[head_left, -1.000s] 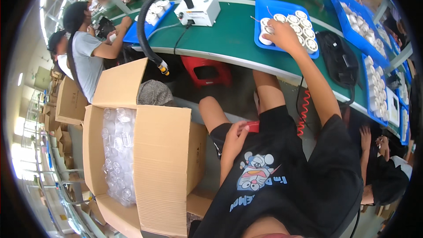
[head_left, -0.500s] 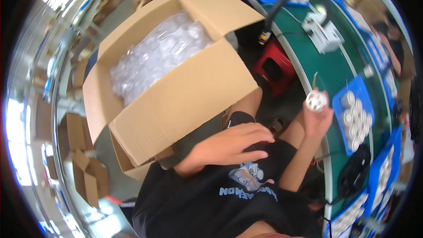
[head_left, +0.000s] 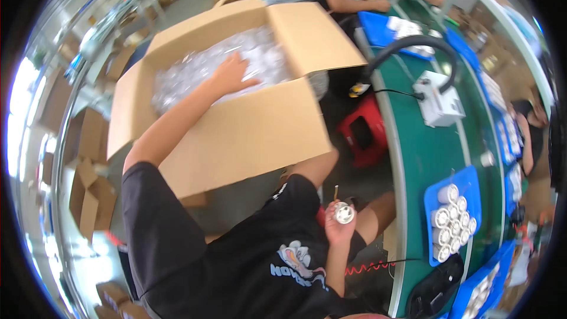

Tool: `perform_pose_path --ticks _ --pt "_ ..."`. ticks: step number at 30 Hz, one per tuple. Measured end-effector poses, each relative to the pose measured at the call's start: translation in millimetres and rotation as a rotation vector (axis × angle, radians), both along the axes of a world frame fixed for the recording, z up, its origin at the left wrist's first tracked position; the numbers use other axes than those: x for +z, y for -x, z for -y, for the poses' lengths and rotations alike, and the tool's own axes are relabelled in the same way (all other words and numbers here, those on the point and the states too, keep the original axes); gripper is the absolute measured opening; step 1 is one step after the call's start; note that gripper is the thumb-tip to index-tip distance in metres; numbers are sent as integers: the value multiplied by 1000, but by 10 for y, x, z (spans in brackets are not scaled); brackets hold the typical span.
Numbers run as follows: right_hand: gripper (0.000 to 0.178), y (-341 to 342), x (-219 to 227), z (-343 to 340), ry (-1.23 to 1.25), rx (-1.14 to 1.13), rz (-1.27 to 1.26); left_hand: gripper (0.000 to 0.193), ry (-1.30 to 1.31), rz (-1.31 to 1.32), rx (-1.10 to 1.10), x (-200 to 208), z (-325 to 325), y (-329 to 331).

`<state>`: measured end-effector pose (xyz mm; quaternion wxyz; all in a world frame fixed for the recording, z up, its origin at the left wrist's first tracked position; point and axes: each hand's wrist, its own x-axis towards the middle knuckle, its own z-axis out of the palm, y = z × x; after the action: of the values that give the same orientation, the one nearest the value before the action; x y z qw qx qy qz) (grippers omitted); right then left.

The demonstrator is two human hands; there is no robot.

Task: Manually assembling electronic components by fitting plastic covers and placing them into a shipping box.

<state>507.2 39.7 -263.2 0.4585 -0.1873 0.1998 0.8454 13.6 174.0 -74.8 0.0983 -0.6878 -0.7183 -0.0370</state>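
Observation:
My left hand (head_left: 232,77) reaches over a large cardboard box (head_left: 248,142), at the top of a heap of clear plastic pieces (head_left: 189,77). Its fingers look spread apart, with nothing visible between them. In front of my body on the right, my right hand (head_left: 338,231) is closed around a round white part (head_left: 343,213) with holes in its face. A thin yellowish strip or wire stands up from that part. How the fingers grip underneath is partly hidden.
On the green workbench (head_left: 419,201) a blue tray (head_left: 469,177) carries several white cylindrical parts. Farther along stand a white machine (head_left: 440,103) and a black hose (head_left: 413,40). A red stool (head_left: 372,147) is beside the bench. A co-worker's arm (head_left: 354,3) rests at the far end.
My left hand has moved from above my lap up and left to the plastic in the box. My right hand has drawn back from the bench toward my body, still holding the white part.

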Motion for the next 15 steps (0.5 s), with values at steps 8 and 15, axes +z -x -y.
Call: perform_pose_path --ticks 8,15 --pt "44 -300 360 -68 -207 -261 81 59 -48 265 -106 228 227 -70" --pt "39 -533 431 -169 -289 -244 434 64 -358 969 127 700 560 -514"
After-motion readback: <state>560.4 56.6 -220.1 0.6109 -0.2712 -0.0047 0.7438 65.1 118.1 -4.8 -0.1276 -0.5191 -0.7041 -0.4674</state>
